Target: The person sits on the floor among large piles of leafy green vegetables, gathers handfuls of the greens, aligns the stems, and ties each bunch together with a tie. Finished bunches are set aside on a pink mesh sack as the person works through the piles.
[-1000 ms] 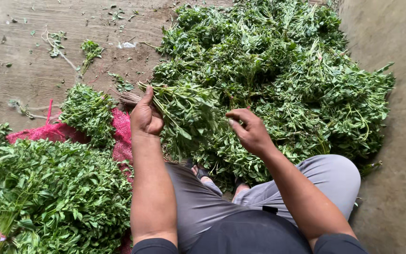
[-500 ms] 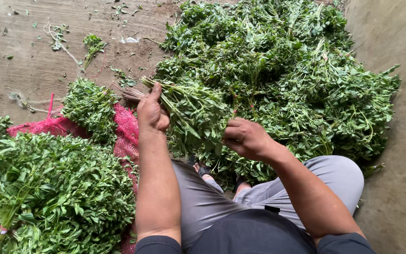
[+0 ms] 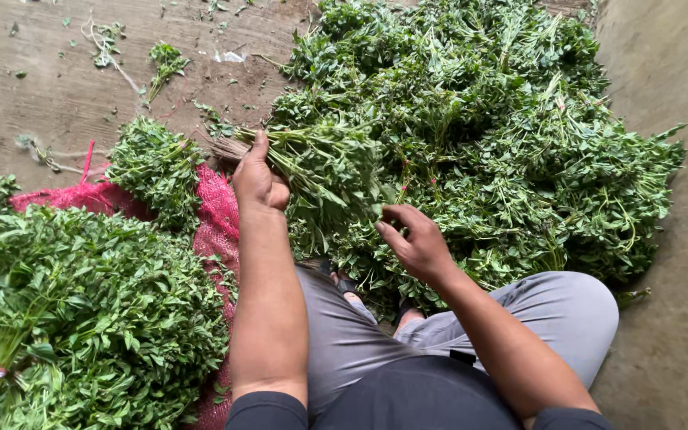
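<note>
Nearest me, my right hand [image 3: 417, 243] has come down and back toward my lap since a moment ago, when it was up at the pile picking stems; its fingers are now half curled at the leafy end of the bunch [image 3: 320, 163], and I think the fingertips pinch a sprig, though leaves hide the contact; that reads to me as one more stem being fed into the bundle. My left hand [image 3: 258, 179] has hardly shifted; it is closed tight round the bunch's stalks, thumb up, root ends poking out to the left, leaves trailing right. The bunch sits in front of my knees, above the near edge of the loose greens [image 3: 503, 143].

To my left lies a heap of tied bundles [image 3: 81, 310] on a red mesh sack [image 3: 216, 215]; a smaller clump [image 3: 153, 163] rests just beyond it. Farther off, the concrete floor [image 3: 49, 87] carries stray sprigs [image 3: 165, 60]. The loose pile crowds close on my right hand, so tangled stems there could snag.
</note>
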Demonstrator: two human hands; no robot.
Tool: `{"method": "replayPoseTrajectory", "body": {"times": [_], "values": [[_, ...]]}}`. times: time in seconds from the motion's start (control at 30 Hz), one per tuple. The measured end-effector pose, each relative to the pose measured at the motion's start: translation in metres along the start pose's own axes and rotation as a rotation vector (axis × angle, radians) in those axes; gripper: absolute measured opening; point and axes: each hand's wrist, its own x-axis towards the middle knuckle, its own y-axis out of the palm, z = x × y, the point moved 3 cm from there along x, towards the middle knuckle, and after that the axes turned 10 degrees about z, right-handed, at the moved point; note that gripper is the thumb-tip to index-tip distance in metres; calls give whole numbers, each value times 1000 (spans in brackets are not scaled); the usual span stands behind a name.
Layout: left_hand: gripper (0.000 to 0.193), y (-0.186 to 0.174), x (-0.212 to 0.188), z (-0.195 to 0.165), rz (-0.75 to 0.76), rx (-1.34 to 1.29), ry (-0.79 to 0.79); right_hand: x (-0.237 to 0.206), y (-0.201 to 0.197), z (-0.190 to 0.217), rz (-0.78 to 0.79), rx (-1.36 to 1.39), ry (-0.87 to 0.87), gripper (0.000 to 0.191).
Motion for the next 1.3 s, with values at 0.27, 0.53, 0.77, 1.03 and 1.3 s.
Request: {"method": "replayPoseTrajectory", "body": {"times": [0.27,0.53,0.77,1.03,1.3], "values": [[36,8,-9,-5,-1,42,12,15,13,13,171,-99,-27,21],[35,10,-10,-17,-6,32,17,-34,4,30,441,-306,-408,37],[30,15,-6,6,223,14,80,25,-35,48,-63,58,-130,23],[31,8,-9,-14,197,49,82,20,-22,50,311,258,-73,21],[46,-7,7,-22,176,-14,-101,-21,-36,54,439,72,-215,21]]}}
